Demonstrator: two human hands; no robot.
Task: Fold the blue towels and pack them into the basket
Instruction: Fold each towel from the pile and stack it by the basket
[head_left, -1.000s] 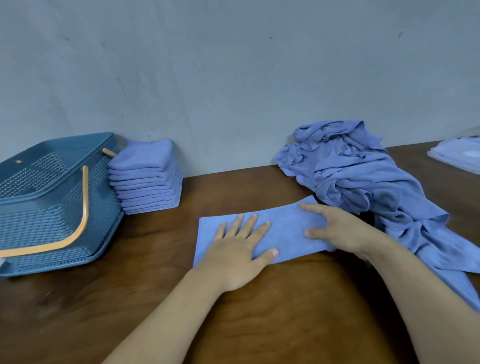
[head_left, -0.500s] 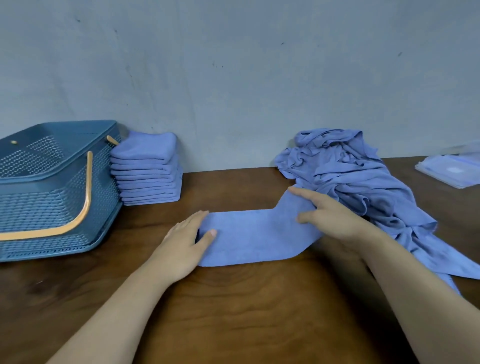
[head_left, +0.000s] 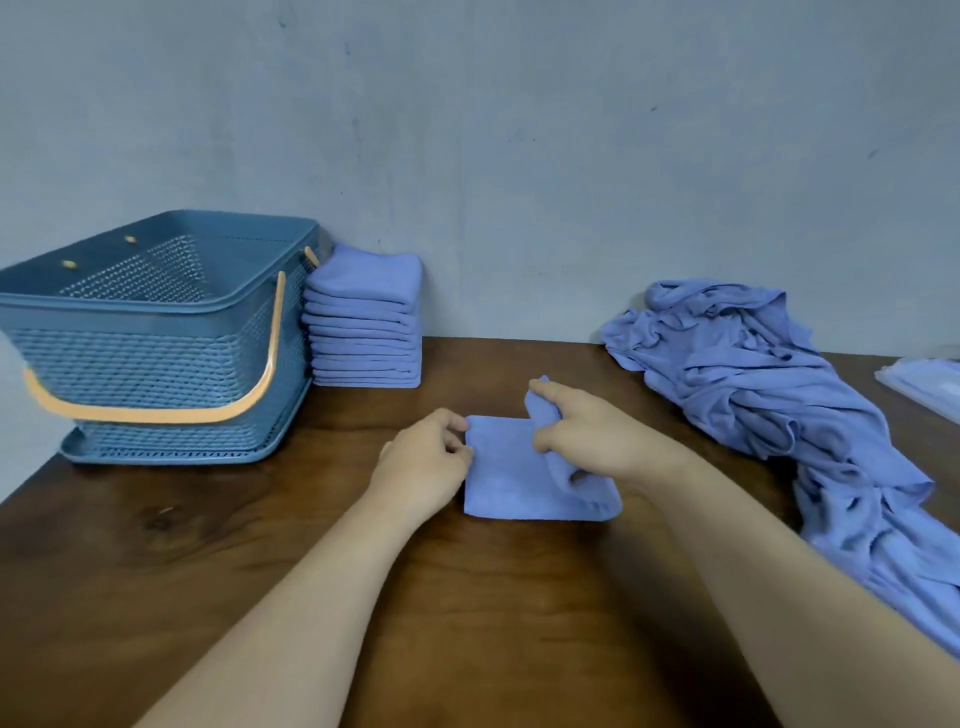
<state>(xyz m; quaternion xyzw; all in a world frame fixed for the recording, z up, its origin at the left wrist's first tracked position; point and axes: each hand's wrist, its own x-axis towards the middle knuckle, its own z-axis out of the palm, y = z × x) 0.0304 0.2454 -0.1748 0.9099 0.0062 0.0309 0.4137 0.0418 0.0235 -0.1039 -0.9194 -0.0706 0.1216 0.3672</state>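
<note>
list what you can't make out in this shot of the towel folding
Head view: basket floor, hidden by its near wall; any towels inside cannot be told.
Head view: unfolded towel pile runs off the right edge; count unknown.
Head view: pale flat packet, cut by the right edge and blurred.
Head view: towel fold, covered by the right hand.

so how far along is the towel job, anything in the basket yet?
Done: a stack of folded towels stands beside the basket, no towel shows inside it. In hand: one half-folded towel on the table; the left hand pinches its left edge, the right hand grips the lifted right end. Left: the crumpled pile at the right needs folding, and all the packing.
</note>
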